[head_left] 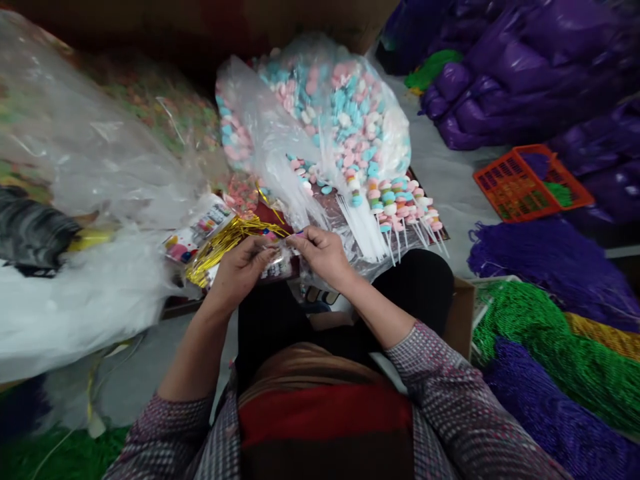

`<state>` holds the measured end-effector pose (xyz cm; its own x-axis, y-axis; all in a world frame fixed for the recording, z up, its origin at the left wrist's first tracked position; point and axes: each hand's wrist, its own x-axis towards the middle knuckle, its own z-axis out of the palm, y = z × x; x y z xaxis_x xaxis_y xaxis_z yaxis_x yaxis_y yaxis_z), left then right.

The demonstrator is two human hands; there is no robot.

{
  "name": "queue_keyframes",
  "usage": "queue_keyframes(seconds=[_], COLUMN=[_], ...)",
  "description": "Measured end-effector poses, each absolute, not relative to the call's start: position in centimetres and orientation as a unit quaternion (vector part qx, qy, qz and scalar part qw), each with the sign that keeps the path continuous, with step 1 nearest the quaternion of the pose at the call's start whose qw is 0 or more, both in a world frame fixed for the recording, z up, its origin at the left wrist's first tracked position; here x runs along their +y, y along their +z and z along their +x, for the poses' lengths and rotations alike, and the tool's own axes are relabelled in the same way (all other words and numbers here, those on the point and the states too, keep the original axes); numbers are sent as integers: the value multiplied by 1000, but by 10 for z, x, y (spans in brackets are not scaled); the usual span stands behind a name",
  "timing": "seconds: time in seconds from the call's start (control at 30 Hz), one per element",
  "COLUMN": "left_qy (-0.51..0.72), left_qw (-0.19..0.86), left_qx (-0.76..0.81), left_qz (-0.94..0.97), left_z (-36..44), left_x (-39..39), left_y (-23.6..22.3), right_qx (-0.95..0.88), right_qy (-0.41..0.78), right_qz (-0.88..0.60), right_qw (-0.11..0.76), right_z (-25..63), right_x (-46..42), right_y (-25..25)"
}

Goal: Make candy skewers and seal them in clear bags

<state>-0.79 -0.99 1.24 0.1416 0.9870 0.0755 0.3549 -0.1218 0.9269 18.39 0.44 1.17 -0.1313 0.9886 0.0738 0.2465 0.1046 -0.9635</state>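
Observation:
Close together above my lap, my left hand (242, 265) and my right hand (324, 256) each pinch a small clear plastic bag (281, 261) between thumb and fingers. Dark print shows on the bag; what it contains is too blurred to tell. A bunch of gold twist ties (220, 250) lies just beyond my left hand. Past my right hand is a bundle of white sticks (367, 233). Beside these sticks rest several skewers (393, 200) threaded with pink, blue and white pieces.
A large clear bag (345, 100) of pastel pieces stands at the back. Big plastic bags (115, 153) fill the left. On the right are purple sacks (530, 67), an orange basket (533, 183) and heaps of purple and green bead strands (560, 353).

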Motion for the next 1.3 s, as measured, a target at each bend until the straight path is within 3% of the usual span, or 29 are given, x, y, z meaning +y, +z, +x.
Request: queue_keyframes(seconds=[0.57, 0.67, 0.77, 0.87, 1.0, 1.17, 1.3], left_qy=[429, 471, 495, 508, 530, 557, 566], left_qw=[444, 495, 532, 543, 527, 538, 547], left_qx=[527, 531, 515, 506, 505, 503, 498], left_qz=[584, 502, 454, 439, 431, 384, 363], left_z=[15, 12, 14, 19, 20, 20, 21], left_x=[-14, -16, -17, -17, -18, -15, -11], left_y=[3, -7, -13, -13, -8, -4, -7], right_qx=[-628, -604, -606, -616, -607, -584, -559], right_qy=[409, 314, 160, 101, 67, 78, 141], right_qz=[-535, -618, -728, -769, -789, -800, -773], right_qw=[388, 394, 278, 136, 68, 110, 266], right_z=[233, 268, 294, 297, 285, 291, 306], right_x=[4, 18, 36, 51, 62, 66, 56], right_y=[10, 10, 12, 11, 5, 0, -3])
